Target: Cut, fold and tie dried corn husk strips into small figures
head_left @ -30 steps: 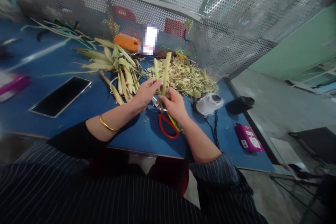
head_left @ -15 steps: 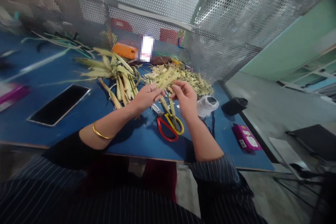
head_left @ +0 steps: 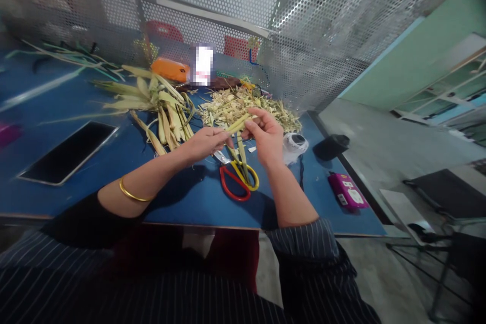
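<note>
There are two hands, one pair of scissors, one white spool and one bangle.

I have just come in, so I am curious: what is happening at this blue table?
A person is working with bare hands at the blue table. The left hand and right hand hold a pale yellow-green leaf strip between their fingertips. Below them lie scissors with red and yellow handles. Beyond the hands is a heap of shredded scraps, with a bundle of leaves to the left. A white spool stands beside the right hand.
</note>
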### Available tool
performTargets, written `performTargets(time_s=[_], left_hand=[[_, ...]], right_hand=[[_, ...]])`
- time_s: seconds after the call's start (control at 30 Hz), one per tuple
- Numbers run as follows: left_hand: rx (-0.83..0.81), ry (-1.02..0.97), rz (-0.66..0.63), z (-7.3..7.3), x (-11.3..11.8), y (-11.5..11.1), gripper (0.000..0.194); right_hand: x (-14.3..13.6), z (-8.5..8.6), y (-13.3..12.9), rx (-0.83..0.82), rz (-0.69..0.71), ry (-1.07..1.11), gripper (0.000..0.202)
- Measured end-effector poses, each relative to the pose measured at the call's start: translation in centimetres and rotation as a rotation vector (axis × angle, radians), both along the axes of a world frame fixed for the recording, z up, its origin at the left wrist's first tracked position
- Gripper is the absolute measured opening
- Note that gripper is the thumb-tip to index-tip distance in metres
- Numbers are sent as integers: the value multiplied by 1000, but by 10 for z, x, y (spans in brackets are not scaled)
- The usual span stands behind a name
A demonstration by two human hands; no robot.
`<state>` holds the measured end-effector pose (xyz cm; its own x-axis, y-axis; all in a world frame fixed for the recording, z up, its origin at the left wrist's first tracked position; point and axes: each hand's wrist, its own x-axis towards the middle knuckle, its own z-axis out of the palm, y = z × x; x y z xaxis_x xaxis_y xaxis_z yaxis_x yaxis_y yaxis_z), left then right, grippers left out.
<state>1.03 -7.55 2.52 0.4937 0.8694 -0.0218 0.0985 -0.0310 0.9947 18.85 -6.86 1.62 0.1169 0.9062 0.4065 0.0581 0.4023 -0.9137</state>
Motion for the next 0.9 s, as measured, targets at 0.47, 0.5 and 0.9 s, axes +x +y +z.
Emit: performTargets(time_s=[0.47,0.5,0.9], left_hand=[[675,668,90,4,-20,14,28],[721,733,118,6,-21,14,27],[238,-335,270,-22,9,11,26]], right_hand=[[17,6,-2,264,42,-808,13],[17,7,-2,275,27,-891,14],[-19,-20,-5,-194,133,-46,32]])
